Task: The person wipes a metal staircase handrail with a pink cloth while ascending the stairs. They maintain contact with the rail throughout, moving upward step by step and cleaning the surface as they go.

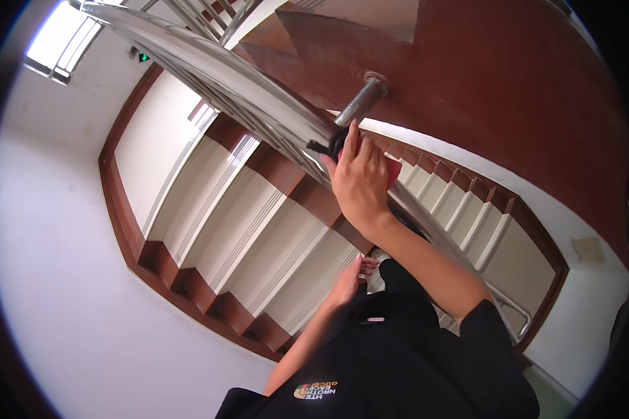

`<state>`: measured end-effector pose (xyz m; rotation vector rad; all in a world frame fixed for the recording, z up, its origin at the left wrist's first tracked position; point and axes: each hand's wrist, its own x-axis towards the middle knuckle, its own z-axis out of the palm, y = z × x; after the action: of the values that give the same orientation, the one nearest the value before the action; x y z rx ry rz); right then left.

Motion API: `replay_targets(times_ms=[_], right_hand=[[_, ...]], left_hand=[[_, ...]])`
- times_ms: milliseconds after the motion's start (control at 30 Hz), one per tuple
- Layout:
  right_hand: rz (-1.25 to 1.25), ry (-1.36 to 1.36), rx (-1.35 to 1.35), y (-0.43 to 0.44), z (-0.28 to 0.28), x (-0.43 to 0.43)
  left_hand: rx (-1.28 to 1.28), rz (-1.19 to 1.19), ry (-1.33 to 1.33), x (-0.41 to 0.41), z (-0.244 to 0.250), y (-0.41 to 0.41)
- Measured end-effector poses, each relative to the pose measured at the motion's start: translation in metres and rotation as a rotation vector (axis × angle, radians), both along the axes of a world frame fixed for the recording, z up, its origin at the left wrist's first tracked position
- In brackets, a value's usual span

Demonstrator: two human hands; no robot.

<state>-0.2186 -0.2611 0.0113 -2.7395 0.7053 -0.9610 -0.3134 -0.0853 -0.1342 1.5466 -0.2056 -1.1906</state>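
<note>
My right hand [360, 175] is wrapped over a stainless steel handrail [241, 78], holding a cloth against it. Red cloth [393, 172] shows beside the hand, and a black piece [337, 140] pokes out near the thumb and index finger. Most of the material is hidden under the palm. Just beyond the fingertips, a short metal tube [360, 103] runs to the dark red side panel [466, 94]. My left hand [352, 277] hangs low in front of my body, over the steps, with fingers loosely bent and apart and nothing visible in it.
Cream stair treads [246, 194] with brown edging lie left of the railing. Another flight [451, 204] shows on the right, below the panel. A white wall [52, 251] borders the left side. A window [63, 39] and a green exit sign [143, 56] are at upper left.
</note>
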Motion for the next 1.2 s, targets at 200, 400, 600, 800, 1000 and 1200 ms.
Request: replay_targets(times_ms=[200,400,600,800,1000,1200], right_hand=[[-0.039,-0.057,-0.088,0.002,-0.039,-0.054],[-0.133,0.036,-0.038,-0.011,-0.076,-0.117],[-0.158,-0.146,-0.239,0.026,-0.020,0.012],[-0.206,-0.100,-0.217,0.024,-0.058,-0.049],[-0.201,0.015,-0.172,-0.017,-0.119,-0.177],[-0.065,-0.168,-0.320,0.007,-0.036,-0.008]], left_hand=[[0.045,-0.007,0.057,0.011,-0.034,0.056],[-0.117,0.044,0.002,0.028,-0.024,0.065],[-0.088,-0.078,-0.040,0.037,-0.016,0.088],[-0.127,-0.130,-0.049,0.041,-0.009,0.094],[-0.159,-0.102,-0.029,0.046,-0.023,0.105],[-0.141,-0.184,-0.083,0.047,-0.004,0.086]])
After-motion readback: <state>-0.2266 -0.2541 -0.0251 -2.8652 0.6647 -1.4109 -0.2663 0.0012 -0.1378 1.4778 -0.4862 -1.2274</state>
